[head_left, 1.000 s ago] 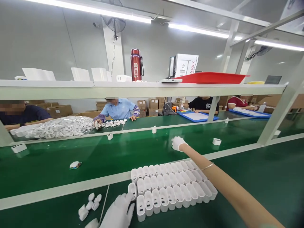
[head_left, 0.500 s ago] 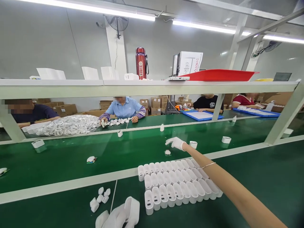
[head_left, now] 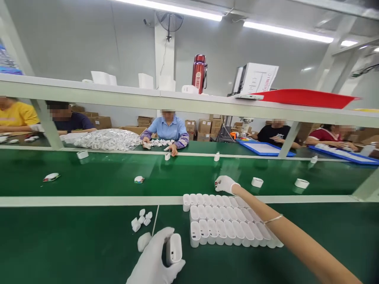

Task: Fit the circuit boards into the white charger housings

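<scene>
My gloved left hand [head_left: 155, 260] is at the bottom centre, closed around a white plastic shell [head_left: 173, 248] held upright. My gloved right hand [head_left: 225, 184] reaches out over the green conveyor belt [head_left: 183, 173], its fingers curled round a small part I cannot name. Between the hands lie three rows of white shells [head_left: 227, 221] packed side by side on the near table. A small heap of white caps [head_left: 141, 219] and one loose cap [head_left: 144, 241] lie left of the rows.
Small white parts [head_left: 257, 182] and flat pieces [head_left: 139, 179] ride on the belt. Several people sit across it, one in blue [head_left: 168, 132] beside a bag of white parts [head_left: 108, 139]. An overhead shelf [head_left: 189, 104] carries a red flask [head_left: 199, 73] and a red tray [head_left: 308, 97].
My left hand has lifted a white shell off the near table and holds it upright. My right hand has closed over a small part on the belt. The view has swung to the left.
</scene>
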Tool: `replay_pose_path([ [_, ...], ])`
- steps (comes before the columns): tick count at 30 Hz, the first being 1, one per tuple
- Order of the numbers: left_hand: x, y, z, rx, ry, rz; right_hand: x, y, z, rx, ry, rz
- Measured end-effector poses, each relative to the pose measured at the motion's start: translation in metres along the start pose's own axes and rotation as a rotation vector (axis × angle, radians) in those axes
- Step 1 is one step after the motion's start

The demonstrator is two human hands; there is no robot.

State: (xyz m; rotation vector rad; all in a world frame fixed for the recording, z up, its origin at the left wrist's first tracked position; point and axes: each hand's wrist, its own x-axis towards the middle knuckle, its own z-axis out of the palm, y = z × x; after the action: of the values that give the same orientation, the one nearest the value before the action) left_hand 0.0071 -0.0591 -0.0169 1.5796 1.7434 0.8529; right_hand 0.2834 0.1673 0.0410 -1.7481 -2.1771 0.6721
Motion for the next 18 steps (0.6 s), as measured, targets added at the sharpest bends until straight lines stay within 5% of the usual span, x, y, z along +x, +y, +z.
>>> replay_pose_path([
  [5,-0.007,0.016,-0.011,0.047,-0.096,0.048,-0.038,-0.030,0.007,0.602,-0.084,-0.289],
  [11,-0.009,0.013,-0.008,0.019,-0.057,0.147,-0.117,-0.078,0.033,1.093,-0.271,-0.499],
  [15,-0.008,0.005,-0.007,-0.181,-0.120,0.160,-0.140,-0.087,0.047,1.116,-0.371,-0.487],
  [18,-0.006,-0.001,-0.009,-0.460,-0.283,0.259,-0.146,-0.084,0.053,1.036,-0.395,-0.547],
])
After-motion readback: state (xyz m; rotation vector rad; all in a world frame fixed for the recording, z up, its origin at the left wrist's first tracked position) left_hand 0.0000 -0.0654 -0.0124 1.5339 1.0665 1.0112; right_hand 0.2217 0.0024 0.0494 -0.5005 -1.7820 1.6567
